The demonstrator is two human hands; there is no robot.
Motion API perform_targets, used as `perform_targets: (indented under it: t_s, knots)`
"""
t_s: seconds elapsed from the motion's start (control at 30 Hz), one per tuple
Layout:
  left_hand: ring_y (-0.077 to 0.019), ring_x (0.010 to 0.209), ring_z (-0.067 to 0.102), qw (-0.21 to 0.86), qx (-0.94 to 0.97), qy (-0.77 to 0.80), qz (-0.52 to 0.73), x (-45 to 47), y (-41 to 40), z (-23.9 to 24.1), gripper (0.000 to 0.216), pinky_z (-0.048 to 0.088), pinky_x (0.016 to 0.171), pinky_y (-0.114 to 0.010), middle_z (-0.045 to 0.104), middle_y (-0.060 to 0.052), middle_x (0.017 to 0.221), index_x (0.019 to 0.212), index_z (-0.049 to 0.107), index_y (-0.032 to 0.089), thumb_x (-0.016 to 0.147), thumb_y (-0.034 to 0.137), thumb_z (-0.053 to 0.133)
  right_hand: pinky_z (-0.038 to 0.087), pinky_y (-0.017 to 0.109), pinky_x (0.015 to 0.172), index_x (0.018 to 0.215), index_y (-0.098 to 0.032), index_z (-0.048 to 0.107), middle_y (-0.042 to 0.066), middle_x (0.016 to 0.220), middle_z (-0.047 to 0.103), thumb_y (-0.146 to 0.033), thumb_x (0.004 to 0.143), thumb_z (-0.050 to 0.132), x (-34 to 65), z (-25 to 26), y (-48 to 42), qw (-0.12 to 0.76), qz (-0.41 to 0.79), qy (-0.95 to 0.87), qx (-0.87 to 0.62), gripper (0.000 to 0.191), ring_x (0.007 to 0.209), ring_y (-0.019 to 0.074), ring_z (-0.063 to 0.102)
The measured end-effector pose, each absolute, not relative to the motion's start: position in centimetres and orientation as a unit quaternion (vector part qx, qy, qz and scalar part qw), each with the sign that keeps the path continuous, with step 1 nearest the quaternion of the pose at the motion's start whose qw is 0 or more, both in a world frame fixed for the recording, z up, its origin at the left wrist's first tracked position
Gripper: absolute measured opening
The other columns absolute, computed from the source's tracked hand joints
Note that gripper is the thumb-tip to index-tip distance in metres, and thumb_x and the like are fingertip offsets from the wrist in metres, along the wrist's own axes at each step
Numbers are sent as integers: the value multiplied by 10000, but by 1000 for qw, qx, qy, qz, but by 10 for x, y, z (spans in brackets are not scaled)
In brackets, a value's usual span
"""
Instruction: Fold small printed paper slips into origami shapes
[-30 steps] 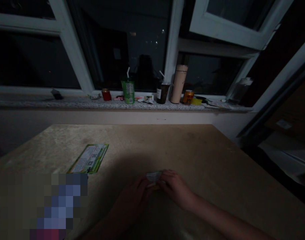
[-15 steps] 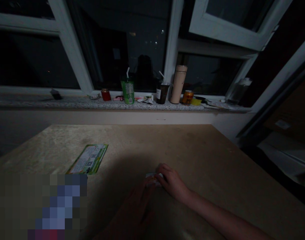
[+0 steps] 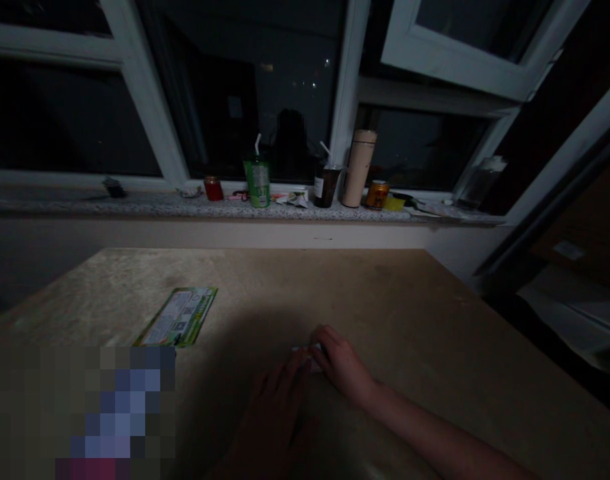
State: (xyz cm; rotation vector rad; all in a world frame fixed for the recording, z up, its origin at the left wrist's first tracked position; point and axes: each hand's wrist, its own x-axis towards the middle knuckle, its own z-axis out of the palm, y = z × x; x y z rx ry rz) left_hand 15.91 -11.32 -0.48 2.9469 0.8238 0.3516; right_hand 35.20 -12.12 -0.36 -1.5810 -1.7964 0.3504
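The right hand (image 3: 343, 367) was held palm down over the tabletop (image 3: 365, 287), its forearm brought in on a slant from the lower right and its fingers curled over the right side of a small slip (image 3: 315, 366). Whether the slip was pinched or only pressed by that grip could not be told. The left hand (image 3: 277, 403), sunk in shadow, was laid lower and to the left, palm down, with fingers stretched forward and slightly spread; its grip was loose, with nothing seen clasped in it, and the slip's left side was met by its foremost fingertips.

The slip was set flat at the near middle of the tabletop, between the hands. Its far edge was turned roughly crosswise; its long axis could not be made out, as much of it was covered.

The tabletop was dimly lit, and a green leaflet (image 3: 177, 317) was laid to the left, its long axis slanted away and to the right. Along the sill (image 3: 155, 207), beneath dark windows (image 3: 255, 80), a red jar (image 3: 213, 189), a green cup (image 3: 257, 182), a dark cup (image 3: 325, 187), a flask (image 3: 359, 170) and an orange can (image 3: 377, 195) were lined up.
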Motion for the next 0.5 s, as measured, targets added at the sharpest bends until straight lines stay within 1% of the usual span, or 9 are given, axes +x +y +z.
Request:
perform_targets:
  t_s: [0.07,0.13,0.27,0.37,0.5]
  knots:
    - [-337,1292,363,16,955,275,112,158,-112,-8,587,334,992,-537,310,-89,1497,1455,287,202,912,326,473,465,281,714,844,-178,518,55,884,567,-104,893,499,352,-5,-120,349,132,-697,-613,91,800,174,569]
    - [-334,1317,332,7,957,265,115,157,-111,-10,588,303,1018,-546,304,-93,1498,1460,275,191,924,347,461,469,283,721,844,-174,517,57,883,568,-99,892,502,353,-6,-119,342,130,-699,-614,91,804,176,571]
    - [-296,1373,239,17,967,222,120,157,-109,-8,659,221,1095,-505,230,-115,1520,1485,175,131,936,370,450,477,282,742,867,-170,530,64,918,569,-83,886,514,352,-7,-116,330,132,-703,-616,90,832,180,582]
    - [-277,1382,223,45,969,216,110,158,-108,-6,701,223,1110,-477,214,-111,1525,1489,142,128,919,363,475,483,285,752,866,-166,540,71,935,563,-90,893,511,351,-7,-116,320,126,-702,-623,85,836,183,589]
    - [-279,1389,198,70,968,217,100,158,-107,-5,753,215,1113,-495,187,-111,1532,1491,114,138,890,348,517,487,303,760,896,-156,542,77,943,562,-97,902,495,349,-10,-116,309,122,-697,-636,76,836,192,590]
